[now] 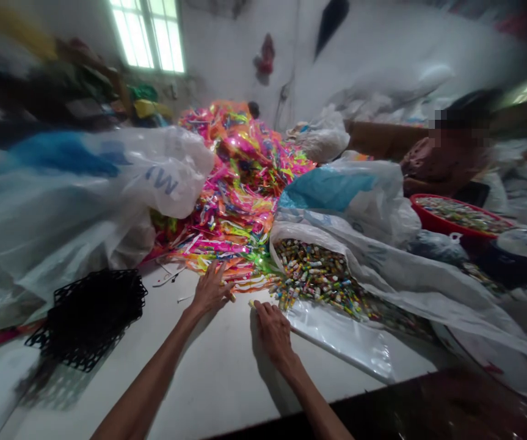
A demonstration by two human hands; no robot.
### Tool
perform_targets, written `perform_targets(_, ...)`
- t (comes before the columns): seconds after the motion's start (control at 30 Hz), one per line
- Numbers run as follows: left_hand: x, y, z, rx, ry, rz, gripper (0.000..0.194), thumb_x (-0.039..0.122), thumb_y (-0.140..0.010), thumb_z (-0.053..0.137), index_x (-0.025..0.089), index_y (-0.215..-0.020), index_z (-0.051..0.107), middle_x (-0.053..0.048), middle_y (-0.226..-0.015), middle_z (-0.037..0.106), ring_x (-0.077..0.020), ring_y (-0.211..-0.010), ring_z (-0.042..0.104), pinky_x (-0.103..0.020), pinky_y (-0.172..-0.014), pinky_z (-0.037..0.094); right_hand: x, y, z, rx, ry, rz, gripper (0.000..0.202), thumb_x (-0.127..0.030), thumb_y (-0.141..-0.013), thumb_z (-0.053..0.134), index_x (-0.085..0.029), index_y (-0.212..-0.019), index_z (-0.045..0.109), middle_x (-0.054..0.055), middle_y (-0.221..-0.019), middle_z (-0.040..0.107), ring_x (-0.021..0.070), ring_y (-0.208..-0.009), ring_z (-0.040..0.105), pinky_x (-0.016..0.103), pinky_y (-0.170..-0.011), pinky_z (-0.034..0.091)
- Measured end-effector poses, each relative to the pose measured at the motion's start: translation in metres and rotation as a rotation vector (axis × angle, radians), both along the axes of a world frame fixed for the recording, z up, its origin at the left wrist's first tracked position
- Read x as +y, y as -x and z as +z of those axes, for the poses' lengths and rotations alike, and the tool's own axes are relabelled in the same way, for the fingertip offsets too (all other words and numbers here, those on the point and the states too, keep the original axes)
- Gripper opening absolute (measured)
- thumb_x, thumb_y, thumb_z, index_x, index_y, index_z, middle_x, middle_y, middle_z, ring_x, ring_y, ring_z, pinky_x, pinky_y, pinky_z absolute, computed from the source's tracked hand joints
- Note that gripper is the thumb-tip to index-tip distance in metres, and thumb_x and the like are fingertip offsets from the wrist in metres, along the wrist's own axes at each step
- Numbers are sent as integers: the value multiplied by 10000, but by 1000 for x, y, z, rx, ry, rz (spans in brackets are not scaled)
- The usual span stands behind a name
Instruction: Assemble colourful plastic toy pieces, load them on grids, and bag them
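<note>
My left hand (211, 288) reaches to the front edge of a heap of bright pink, orange and yellow plastic strips (233, 214), its forward fingers stretched over them. A small yellow cylindrical piece (232, 298) shows at its thumb side, seemingly held there. Low over the white table (217, 366), my right hand (273, 327) is closed, with a small pale-yellow piece (251, 303) at its fingertips. Just right of that hand, many small multicoloured cylindrical pieces (316, 269) spill from the mouth of a white plastic sack (377, 263). Their exact kind is too small to make out.
A black plastic lattice basket (96, 318) stands at the left, beside large translucent bags (84, 201). Flat clear plastic (341, 336) lies at the right table edge. Further right, a person (450, 146) sits behind a red basin (460, 217) of small pieces.
</note>
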State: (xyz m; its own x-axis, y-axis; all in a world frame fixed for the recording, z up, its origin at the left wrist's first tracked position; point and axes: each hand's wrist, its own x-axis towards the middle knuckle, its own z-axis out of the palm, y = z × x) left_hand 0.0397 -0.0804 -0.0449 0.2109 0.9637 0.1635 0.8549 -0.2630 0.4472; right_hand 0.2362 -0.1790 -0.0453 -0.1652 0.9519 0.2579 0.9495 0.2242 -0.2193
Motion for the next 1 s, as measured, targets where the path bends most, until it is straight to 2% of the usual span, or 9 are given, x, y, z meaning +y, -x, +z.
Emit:
perform_targets(0.17,-57,19,2,-206,-130,179,441,418,-882,398,172,-1226,521,-129,-1341,459,-234,-1251,421,-438,-1022,374,-5,-6,4,116,131,-89,249,-33,-792,449,-180,-931,595,56,-938,592,166,-831,552,246,-671,358)
perform_targets(0.27,-83,25,1,-192,-74,153,358,362,-859,440,174,-1123,592,-108,-1252,543,-228,-1182,488,-439,-1002,397,-1,-5,5,266,153,-91,220,-49,-758,449,-168,-856,606,57,-907,580,162,-805,543,248,-676,361)
perform_targets(0.33,-92,23,3,-210,-33,125,325,330,-843,455,179,-1084,610,-95,-1213,574,-229,-1147,514,-440,-981,414,3,-1,8,479,199,-74,192,-82,-735,468,-157,-832,615,51,-846,579,160,-772,533,254,-674,375)
perform_targets(0.47,-99,-1,10,-386,36,49,290,326,-823,470,187,-1022,628,-77,-1118,617,-205,-1039,573,-389,-924,455,0,5,13,1159,530,-77,273,-233,-723,533,-129,-961,615,-8,-626,541,121,-552,487,228,-527,366)
perform_targets(0.53,-105,-19,12,-474,118,-1,273,328,-821,472,189,-995,630,-69,-1050,634,-185,-919,607,-353,-850,484,-7,7,14,1365,646,-69,303,-257,-692,563,-117,-956,615,-26,-585,529,95,-488,461,207,-485,340)
perform_targets(0.7,-115,-53,9,-555,246,-170,290,298,-870,403,194,-961,658,-60,-961,650,-164,-903,607,-301,-825,477,-23,8,7,1248,635,-92,126,-241,-627,530,-137,-687,572,-18,-566,533,103,-462,469,206,-443,347)
perform_targets(0.77,-104,-51,9,-481,182,-201,286,285,-867,416,198,-979,665,-70,-1020,646,-172,-961,598,-315,-869,466,-21,3,2,1160,563,-164,107,-249,-620,515,-159,-675,533,-30,-552,501,115,-462,462,215,-433,350)
perform_targets(0.83,-76,-36,13,-338,68,-150,276,281,-855,449,203,-1017,658,-74,-1102,636,-190,-1050,573,-346,-925,445,-15,-4,-5,1079,452,-212,90,-261,-625,500,-178,-660,501,-39,-539,465,123,-480,452,219,-442,347)
perform_targets(1.0,34,33,49,3,-120,90,320,174,-872,383,174,-1093,614,-69,-1143,626,-145,-1080,559,-280,-962,414,-4,-9,-21,841,167,-272,140,-331,-672,491,-201,-620,484,-16,-550,469,161,-539,478,252,-503,369)
